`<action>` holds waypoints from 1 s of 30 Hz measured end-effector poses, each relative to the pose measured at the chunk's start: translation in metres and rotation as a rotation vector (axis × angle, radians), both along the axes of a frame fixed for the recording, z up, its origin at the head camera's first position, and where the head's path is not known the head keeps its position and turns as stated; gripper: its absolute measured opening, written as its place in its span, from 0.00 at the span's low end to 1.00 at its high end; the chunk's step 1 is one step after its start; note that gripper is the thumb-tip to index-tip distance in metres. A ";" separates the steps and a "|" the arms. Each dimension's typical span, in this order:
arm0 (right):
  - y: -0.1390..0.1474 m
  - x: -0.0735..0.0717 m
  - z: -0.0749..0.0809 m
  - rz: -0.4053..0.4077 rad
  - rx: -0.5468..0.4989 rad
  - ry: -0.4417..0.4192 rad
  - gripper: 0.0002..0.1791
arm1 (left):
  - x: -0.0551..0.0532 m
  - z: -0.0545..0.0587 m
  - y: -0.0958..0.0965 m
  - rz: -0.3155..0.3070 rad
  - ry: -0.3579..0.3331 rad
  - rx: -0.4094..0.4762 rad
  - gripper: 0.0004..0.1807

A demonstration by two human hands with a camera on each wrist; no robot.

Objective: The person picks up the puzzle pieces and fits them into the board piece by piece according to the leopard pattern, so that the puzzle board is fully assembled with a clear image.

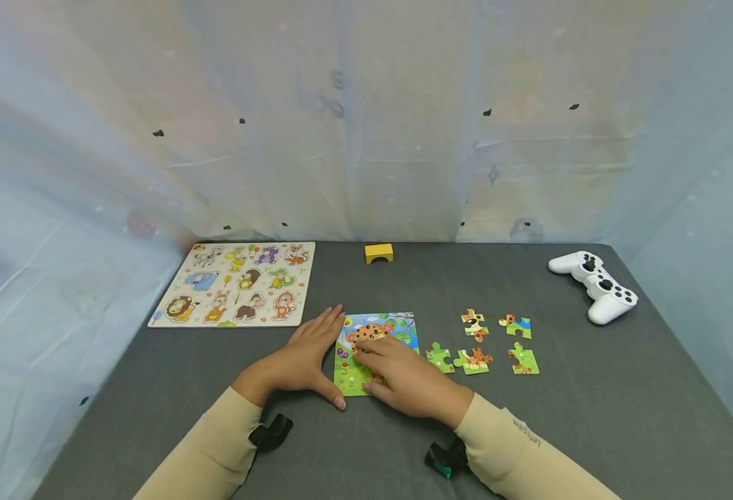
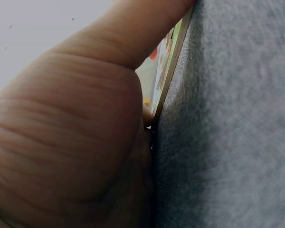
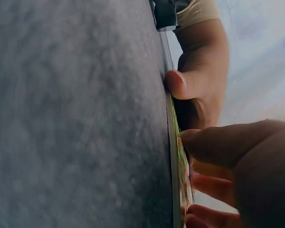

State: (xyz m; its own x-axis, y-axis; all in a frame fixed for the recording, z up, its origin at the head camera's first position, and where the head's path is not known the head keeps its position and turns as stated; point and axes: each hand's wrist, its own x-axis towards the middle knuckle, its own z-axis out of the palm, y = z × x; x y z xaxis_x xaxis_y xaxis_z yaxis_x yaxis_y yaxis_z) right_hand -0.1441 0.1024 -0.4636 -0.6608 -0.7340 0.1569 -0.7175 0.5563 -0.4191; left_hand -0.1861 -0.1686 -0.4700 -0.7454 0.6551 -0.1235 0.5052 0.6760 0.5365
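Note:
A small jigsaw board with a spotted leopard, flowers and blue sky lies between the two hands. My left hand rests flat along its left edge, fingers straight and pointing away, thumb spread towards the near left corner. In the left wrist view the palm side of that hand stands against the grey table. My right hand reaches over the board from the right, its fingertips touching the picture. The right wrist view shows the thumb and fingers on the board's surface. Part of the picture is hidden under this hand.
Right of the board lie several loose jigsaw pieces, among them a green one and a dog-face one. An animal peg board lies back left, a yellow arch block at the back, a white game controller far right.

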 end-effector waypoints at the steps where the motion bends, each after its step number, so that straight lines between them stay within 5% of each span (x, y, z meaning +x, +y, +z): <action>1: 0.000 0.001 0.000 0.013 0.028 0.006 0.29 | 0.000 0.000 0.000 0.000 0.003 -0.001 0.86; 30: 0.005 0.001 -0.006 0.039 0.074 -0.021 0.33 | 0.000 -0.002 0.000 0.001 0.013 -0.001 0.86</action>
